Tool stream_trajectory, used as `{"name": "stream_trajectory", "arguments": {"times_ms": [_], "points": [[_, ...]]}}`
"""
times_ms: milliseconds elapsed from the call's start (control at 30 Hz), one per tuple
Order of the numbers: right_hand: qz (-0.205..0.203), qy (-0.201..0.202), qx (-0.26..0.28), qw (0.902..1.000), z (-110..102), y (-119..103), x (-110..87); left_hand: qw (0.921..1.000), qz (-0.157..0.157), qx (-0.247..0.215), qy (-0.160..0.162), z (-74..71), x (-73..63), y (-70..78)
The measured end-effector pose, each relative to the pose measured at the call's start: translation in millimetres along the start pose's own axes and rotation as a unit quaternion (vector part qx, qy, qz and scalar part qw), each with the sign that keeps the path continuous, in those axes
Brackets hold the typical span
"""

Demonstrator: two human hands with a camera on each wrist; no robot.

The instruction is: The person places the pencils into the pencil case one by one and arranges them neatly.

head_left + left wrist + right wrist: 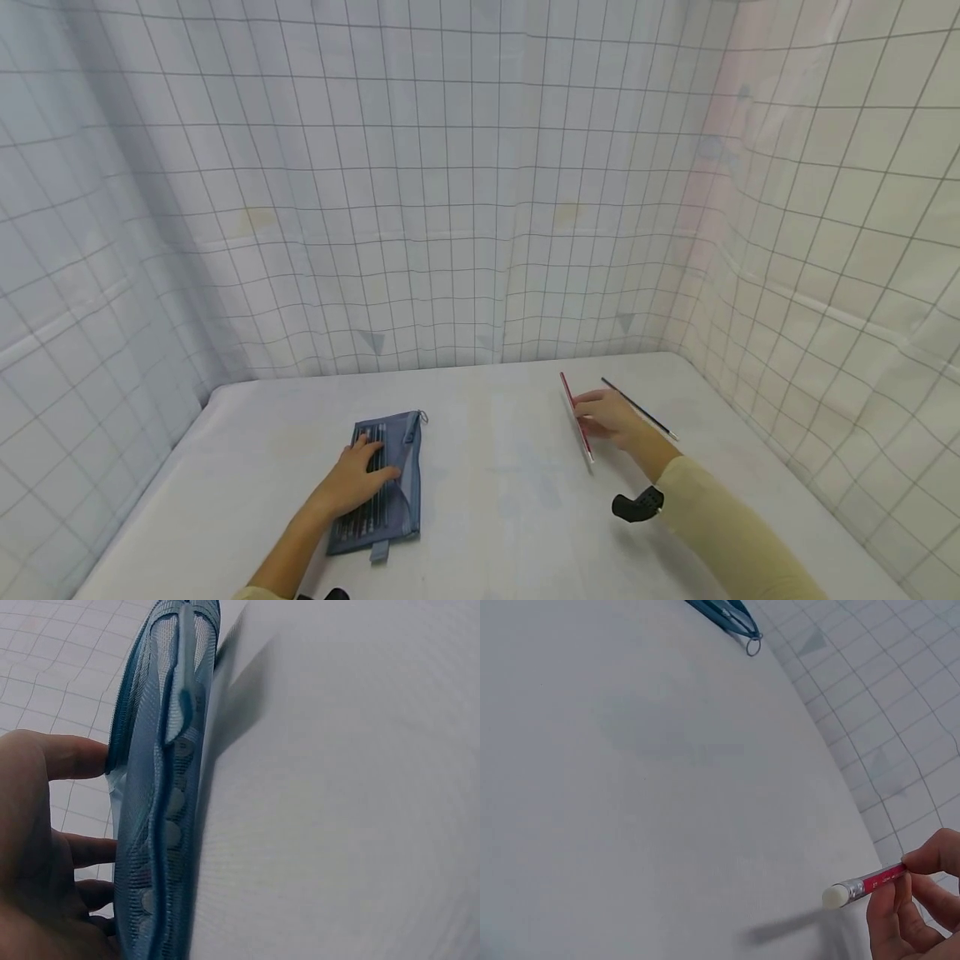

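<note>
On the left of the white table lies a blue mesh pencil case [406, 515], with several pencils showing through its face. My left hand [354, 482] rests on top of it, fingers spread. The left wrist view shows the case [161, 817] edge-on, with thumb and fingers touching its upper face and round pencil ends visible through the mesh. Farther right, my right hand [607, 415] pinches a red pencil [584, 442] between thumb and fingers. In the right wrist view the pencil's white eraser [835, 897] points away from the hand, just above the table.
A dark pencil [637, 407] with a pale end lies on the table, right of my right hand. White gridded curtains [465, 208] hang behind the table and along both sides. The case's zip ring [754, 647] sticks out at its far corner.
</note>
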State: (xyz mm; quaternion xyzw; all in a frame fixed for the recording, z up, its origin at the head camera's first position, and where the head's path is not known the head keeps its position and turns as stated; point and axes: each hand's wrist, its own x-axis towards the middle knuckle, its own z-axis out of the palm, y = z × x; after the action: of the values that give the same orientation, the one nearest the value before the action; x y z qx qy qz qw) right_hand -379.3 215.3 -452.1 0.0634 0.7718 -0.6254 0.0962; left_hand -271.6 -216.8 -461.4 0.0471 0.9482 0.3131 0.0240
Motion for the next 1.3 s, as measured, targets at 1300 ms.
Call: {"name": "stream_trajectory", "arguments": {"times_ms": [1300], "points": [[0.003,-0.084,0.041,0.9956,108.7,-15.8,-16.6,0.9997,0.003,-0.025,-0.002,-1.3,-3.2,-1.8]]}}
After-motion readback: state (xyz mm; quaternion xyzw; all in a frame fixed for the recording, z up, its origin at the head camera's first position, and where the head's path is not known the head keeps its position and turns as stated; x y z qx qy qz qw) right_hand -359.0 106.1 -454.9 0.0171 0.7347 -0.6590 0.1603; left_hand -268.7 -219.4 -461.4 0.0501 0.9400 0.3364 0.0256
